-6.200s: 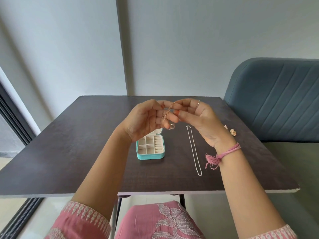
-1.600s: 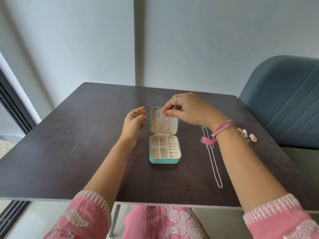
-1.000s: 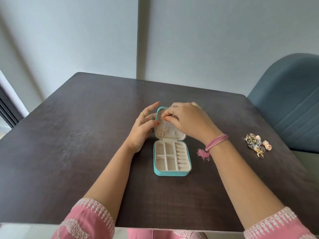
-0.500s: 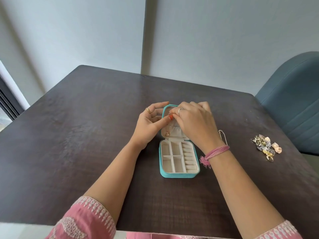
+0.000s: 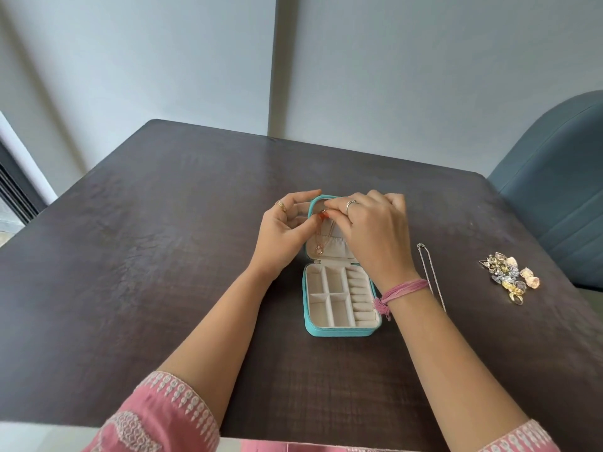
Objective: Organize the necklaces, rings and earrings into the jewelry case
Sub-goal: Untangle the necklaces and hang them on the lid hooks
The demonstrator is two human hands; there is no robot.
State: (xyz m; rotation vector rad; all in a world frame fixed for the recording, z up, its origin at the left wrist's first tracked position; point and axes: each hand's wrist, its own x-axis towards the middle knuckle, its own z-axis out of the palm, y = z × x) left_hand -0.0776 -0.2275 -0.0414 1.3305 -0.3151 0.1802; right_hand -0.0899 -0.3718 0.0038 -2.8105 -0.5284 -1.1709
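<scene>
Place: a room in a home, by the look of it.
Walls: plain pale grey panels (image 5: 391, 76) with a vertical seam behind the far edge.
Table: a dark wood-grain tabletop (image 5: 146, 256), square-cornered.
Seat: a blue-grey upholstered chair (image 5: 561, 197) at the right edge.
Left side: a dark window or door frame (image 5: 16, 197) near the far left corner.
</scene>
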